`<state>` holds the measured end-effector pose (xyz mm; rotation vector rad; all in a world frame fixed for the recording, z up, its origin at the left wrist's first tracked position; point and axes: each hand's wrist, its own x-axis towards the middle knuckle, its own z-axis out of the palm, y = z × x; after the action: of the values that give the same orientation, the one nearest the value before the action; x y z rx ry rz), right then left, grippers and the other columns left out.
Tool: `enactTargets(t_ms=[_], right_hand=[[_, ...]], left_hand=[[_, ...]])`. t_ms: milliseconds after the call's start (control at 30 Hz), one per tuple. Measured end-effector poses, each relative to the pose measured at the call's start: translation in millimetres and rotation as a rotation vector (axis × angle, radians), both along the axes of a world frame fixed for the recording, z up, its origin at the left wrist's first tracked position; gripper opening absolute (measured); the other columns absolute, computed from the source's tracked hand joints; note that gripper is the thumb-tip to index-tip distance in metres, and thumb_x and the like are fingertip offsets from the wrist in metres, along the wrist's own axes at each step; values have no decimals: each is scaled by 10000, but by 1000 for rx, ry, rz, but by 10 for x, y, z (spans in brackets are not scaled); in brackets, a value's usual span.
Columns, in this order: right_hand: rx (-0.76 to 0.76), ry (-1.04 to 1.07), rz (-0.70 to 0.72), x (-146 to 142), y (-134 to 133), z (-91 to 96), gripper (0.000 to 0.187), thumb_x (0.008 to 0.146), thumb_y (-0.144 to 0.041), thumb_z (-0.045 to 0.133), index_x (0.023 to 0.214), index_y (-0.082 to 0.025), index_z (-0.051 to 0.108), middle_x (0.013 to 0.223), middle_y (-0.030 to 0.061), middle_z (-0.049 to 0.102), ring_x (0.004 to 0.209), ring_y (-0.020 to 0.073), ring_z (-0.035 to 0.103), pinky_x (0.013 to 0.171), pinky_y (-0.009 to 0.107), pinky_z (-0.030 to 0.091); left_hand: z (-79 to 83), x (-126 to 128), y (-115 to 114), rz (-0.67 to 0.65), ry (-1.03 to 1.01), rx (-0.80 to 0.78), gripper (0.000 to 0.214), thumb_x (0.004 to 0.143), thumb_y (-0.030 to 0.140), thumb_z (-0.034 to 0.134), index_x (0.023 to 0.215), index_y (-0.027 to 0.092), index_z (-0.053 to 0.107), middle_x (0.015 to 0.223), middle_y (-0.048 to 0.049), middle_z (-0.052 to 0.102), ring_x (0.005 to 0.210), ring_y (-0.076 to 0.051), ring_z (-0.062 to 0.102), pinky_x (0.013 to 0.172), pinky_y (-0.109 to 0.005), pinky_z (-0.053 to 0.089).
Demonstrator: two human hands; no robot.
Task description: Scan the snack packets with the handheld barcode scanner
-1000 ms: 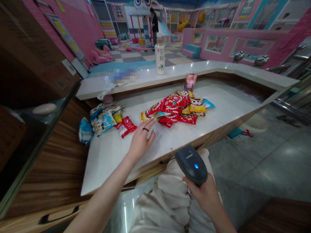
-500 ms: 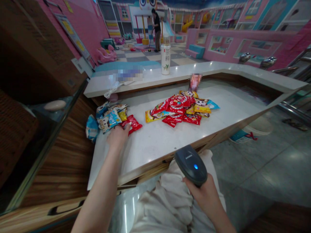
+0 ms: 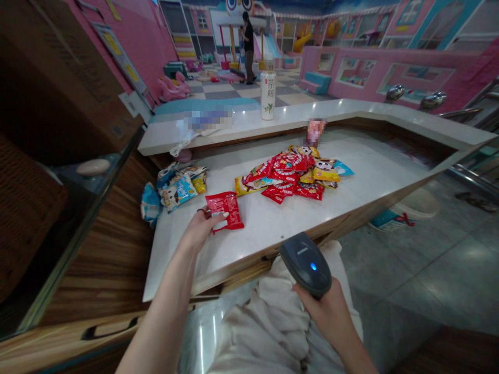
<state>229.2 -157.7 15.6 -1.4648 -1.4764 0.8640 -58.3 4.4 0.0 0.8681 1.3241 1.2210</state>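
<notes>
My left hand (image 3: 200, 228) pinches the near left corner of a red snack packet (image 3: 226, 209) held just above the white counter (image 3: 273, 223). My right hand (image 3: 331, 311) grips a dark handheld barcode scanner (image 3: 306, 264) with a blue light, low over my lap and below the counter's front edge. A heap of red and yellow snack packets (image 3: 292, 174) lies in the middle of the counter. A smaller group of blue and yellow packets (image 3: 175, 188) sits at the counter's left end.
A white bottle (image 3: 267, 88) stands on the raised ledge (image 3: 351, 111) behind the counter. Wooden cabinets and a drawer (image 3: 78, 332) are on the left. A person stands far back in the pink play area (image 3: 248, 39). A pale cloth covers my lap (image 3: 265, 332).
My left hand went from the central heap to the left group, took the red packet there and drew it toward me. The scanner hand stayed in place.
</notes>
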Motion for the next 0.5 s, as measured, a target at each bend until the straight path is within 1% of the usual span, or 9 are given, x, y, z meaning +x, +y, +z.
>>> enactTargets(t_ms=[33,100,233,300,433,500], right_hand=[[-6,6,-10,-3,-1,0,282,788,-314,669,537,-217,588,418,-13,545,452,174,540,468,249,481],[-24,12,-20,-13,-3,-6,286,785,-322,669,534,-218,580,424,-12,545,457,173,539,472,250,478],[-57,26,-16,-50,3,-33,270,791,-312,656,550,-215,584,434,-17,545,489,174,558,491,242,479],[-64,34,-8,-76,18,-37,220,786,-295,651,587,-208,614,435,-21,547,527,185,587,508,239,488],[-33,54,6,-125,70,-28,121,776,-268,637,706,-179,682,542,2,651,602,198,635,547,242,510],[-12,56,12,-145,97,-33,108,770,-254,637,759,-169,701,610,15,696,633,203,653,556,243,516]], left_hand=[[4,57,-43,-35,-75,5,543,584,223,879,1050,126,618,948,-87,744,786,-177,700,741,-281,557],[3,173,-107,-45,-198,0,443,634,204,857,1015,124,646,965,-87,749,802,-168,707,760,-271,571],[-38,414,-156,22,-326,-35,424,677,127,822,1055,188,639,991,-39,752,769,-138,710,700,-243,588],[-67,536,-164,28,-379,-57,387,707,114,796,1053,191,640,997,-37,752,766,-135,712,699,-242,594],[-109,728,-187,16,-457,-65,247,764,142,755,998,151,674,991,-71,759,809,-148,720,766,-251,597],[-123,771,-201,7,-468,-53,243,766,168,764,996,143,689,1009,-84,761,836,-160,725,799,-266,595]])
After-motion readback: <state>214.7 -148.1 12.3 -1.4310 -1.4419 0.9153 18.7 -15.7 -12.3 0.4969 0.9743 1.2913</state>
